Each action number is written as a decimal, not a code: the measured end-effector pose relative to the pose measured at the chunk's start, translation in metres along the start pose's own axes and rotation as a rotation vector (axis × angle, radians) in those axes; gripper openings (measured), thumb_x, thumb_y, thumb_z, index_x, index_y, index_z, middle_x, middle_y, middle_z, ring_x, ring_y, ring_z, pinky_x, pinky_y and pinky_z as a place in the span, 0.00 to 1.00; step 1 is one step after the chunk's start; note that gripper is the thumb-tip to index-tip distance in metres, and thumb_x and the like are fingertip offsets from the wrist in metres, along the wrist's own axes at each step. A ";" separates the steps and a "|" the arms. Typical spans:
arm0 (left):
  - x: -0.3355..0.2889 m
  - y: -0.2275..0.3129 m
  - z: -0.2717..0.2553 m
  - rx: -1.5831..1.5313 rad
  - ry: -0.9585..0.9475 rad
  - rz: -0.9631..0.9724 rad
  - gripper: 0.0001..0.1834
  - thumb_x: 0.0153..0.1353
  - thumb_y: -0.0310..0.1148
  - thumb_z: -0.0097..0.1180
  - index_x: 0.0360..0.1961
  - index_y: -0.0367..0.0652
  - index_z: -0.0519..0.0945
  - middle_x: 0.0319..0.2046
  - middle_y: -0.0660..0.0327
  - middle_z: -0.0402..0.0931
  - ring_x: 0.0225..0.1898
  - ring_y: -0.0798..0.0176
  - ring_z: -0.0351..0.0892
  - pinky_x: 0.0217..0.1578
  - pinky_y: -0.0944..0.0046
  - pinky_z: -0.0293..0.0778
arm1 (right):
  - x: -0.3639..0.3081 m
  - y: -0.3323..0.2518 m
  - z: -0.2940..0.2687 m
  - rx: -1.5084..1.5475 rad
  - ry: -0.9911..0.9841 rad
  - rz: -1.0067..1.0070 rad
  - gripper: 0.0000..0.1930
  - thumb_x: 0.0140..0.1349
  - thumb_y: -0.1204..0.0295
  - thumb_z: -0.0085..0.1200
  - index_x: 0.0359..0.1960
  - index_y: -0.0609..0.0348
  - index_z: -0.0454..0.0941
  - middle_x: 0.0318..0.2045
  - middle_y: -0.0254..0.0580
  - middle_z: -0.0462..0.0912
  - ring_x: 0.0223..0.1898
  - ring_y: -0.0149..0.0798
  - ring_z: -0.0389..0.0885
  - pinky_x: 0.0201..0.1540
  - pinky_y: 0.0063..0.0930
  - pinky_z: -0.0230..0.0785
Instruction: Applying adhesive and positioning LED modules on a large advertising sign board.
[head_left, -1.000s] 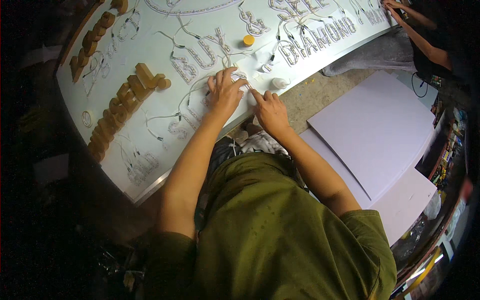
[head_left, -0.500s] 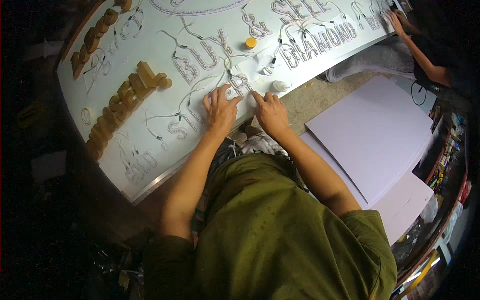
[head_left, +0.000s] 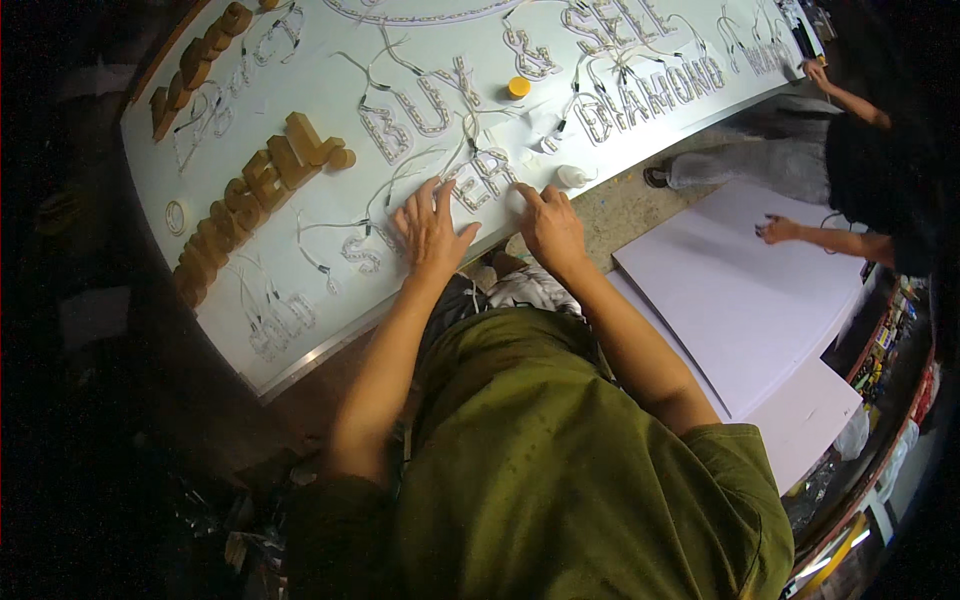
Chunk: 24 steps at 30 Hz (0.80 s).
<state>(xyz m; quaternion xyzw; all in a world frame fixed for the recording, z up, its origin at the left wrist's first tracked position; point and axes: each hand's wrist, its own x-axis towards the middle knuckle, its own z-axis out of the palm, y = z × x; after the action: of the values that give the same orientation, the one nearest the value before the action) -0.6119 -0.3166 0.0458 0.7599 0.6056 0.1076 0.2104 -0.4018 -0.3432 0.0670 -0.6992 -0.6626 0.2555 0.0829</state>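
Observation:
A small group of clear letter shapes lined with light strips lies near the front edge of the white table. My left hand rests at its left side, fingers spread over the tabletop and thumb apart. At its right end is my right hand, index finger stretched out to the edge of the last letter and the other fingers loosely bent. Neither hand grips anything. Thin white wires with dark connectors run away from the letters.
More lit-strip letters and gold block letters cover the table. A yellow round cap, a white bottle and a tape roll stand among them. Large white boards lie to the right; a co-worker stands beyond them.
My left hand has drawn slightly left, off the letters, with its fingers more spread. My right hand stays by the last letter. The co-worker has turned, one arm now over the boards.

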 end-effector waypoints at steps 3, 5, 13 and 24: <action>-0.001 0.003 0.004 -0.009 0.035 -0.029 0.43 0.45 0.45 0.79 0.63 0.49 0.73 0.66 0.56 0.67 0.66 0.49 0.64 0.63 0.43 0.54 | -0.001 -0.001 -0.001 0.032 0.026 0.007 0.28 0.58 0.74 0.58 0.64 0.49 0.75 0.41 0.50 0.77 0.46 0.54 0.79 0.48 0.45 0.76; 0.001 0.004 0.005 0.017 0.046 -0.039 0.43 0.46 0.47 0.79 0.63 0.49 0.73 0.65 0.58 0.67 0.66 0.51 0.64 0.64 0.42 0.54 | -0.002 -0.004 -0.003 0.069 0.026 0.000 0.27 0.59 0.74 0.58 0.63 0.50 0.76 0.40 0.50 0.77 0.46 0.54 0.79 0.47 0.46 0.76; 0.007 0.001 0.012 0.028 0.039 -0.054 0.38 0.48 0.46 0.77 0.60 0.49 0.76 0.65 0.63 0.70 0.68 0.54 0.63 0.66 0.41 0.51 | -0.011 -0.015 0.003 0.175 0.006 -0.040 0.22 0.61 0.74 0.59 0.59 0.53 0.78 0.38 0.50 0.76 0.44 0.56 0.79 0.45 0.48 0.75; 0.007 0.000 0.004 0.022 0.024 -0.009 0.35 0.48 0.42 0.77 0.58 0.49 0.79 0.64 0.65 0.73 0.67 0.55 0.65 0.63 0.44 0.52 | -0.010 -0.027 0.026 0.214 -0.020 -0.079 0.28 0.63 0.77 0.56 0.67 0.52 0.70 0.40 0.51 0.77 0.44 0.57 0.80 0.46 0.49 0.75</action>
<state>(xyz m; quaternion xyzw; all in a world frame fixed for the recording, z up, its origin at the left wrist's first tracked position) -0.6082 -0.3104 0.0415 0.7580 0.6127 0.1094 0.1952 -0.4376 -0.3557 0.0598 -0.6571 -0.6594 0.3282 0.1604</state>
